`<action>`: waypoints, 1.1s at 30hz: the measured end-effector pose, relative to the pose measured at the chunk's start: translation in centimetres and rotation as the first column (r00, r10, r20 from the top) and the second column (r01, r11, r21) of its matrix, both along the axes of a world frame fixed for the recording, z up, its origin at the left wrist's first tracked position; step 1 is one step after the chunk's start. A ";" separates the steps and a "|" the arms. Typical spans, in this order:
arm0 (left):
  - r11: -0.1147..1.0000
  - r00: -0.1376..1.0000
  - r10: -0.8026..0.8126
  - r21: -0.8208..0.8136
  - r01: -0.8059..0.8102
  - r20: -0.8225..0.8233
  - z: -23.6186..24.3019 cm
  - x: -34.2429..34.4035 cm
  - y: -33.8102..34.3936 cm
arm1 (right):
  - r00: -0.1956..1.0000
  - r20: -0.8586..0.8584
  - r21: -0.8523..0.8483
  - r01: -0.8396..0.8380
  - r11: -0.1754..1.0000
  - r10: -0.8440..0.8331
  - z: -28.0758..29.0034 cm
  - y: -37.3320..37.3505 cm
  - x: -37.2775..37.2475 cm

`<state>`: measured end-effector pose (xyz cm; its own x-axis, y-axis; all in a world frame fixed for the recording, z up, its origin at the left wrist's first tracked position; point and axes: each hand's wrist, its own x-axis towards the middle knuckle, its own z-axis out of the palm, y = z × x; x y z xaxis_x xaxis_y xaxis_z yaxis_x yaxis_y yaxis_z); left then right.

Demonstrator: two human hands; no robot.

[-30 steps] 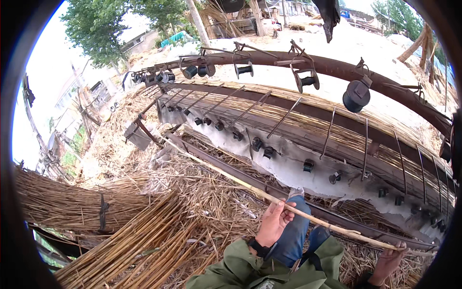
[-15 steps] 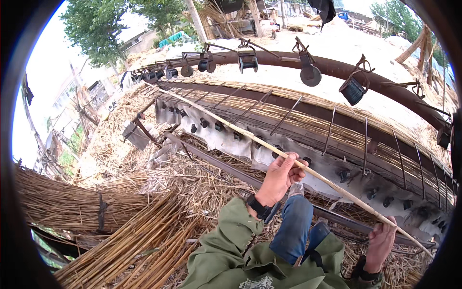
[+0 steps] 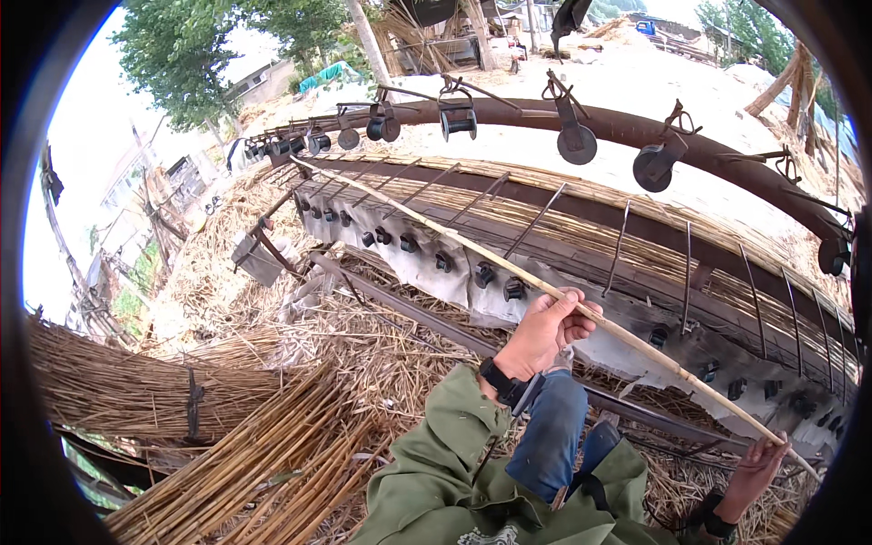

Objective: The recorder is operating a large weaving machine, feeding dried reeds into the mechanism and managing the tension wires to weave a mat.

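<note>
Bright daylight fills the scene; the sky beyond the left hand [image 3: 543,331] is blown out white. Shadows are soft. Fisheye distortion bends straight edges, and a black rim frames the sharp picture.

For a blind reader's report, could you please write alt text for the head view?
Both hands hold one long reed: left hand mid-stalk, right hand near its end, above a straw mat on a weaving frame, reed bundles alongside.

Reed stalk [image 3: 509,263], raised higher over the loom [image 3: 636,245] by both hands.
</note>
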<state>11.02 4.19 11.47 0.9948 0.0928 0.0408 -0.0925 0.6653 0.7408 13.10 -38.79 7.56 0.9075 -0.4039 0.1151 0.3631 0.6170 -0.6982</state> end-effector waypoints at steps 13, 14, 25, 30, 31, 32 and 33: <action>0.933 0.981 -0.066 0.336 0.124 -0.181 -0.3 -1.3 -6.1 | 0.986 0.113 0.072 -0.131 0.989 0.122 4.9 -5.0 7.1; 0.876 0.967 -0.100 0.440 0.197 -0.235 -1.5 -1.6 -6.3 | 0.990 0.103 0.050 -0.106 0.993 0.100 5.4 -6.0 7.6; 0.441 0.977 -0.049 0.873 0.207 -0.207 -6.7 -2.9 -8.7 | 0.965 -0.212 -0.008 -0.162 0.987 0.157 8.0 -5.2 22.2; 0.409 0.957 0.005 0.874 0.264 -0.291 -5.9 -2.1 -9.1 | 0.909 -0.338 0.026 -0.249 0.968 0.243 6.3 -4.8 28.5; 0.441 0.954 -0.002 0.856 0.270 -0.300 -6.0 -1.9 -9.5 | 0.904 -0.374 0.011 -0.221 0.975 0.209 5.9 -4.9 29.7; 0.448 0.950 -0.001 0.849 0.279 -0.312 -5.9 -1.8 -9.6 | 0.894 -0.409 0.001 -0.201 0.980 0.184 6.3 -4.6 30.7; 0.457 0.947 -0.006 0.842 0.287 -0.320 -6.0 -1.7 -9.6 | 0.885 -0.440 -0.014 -0.176 0.984 0.152 6.5 -4.6 31.7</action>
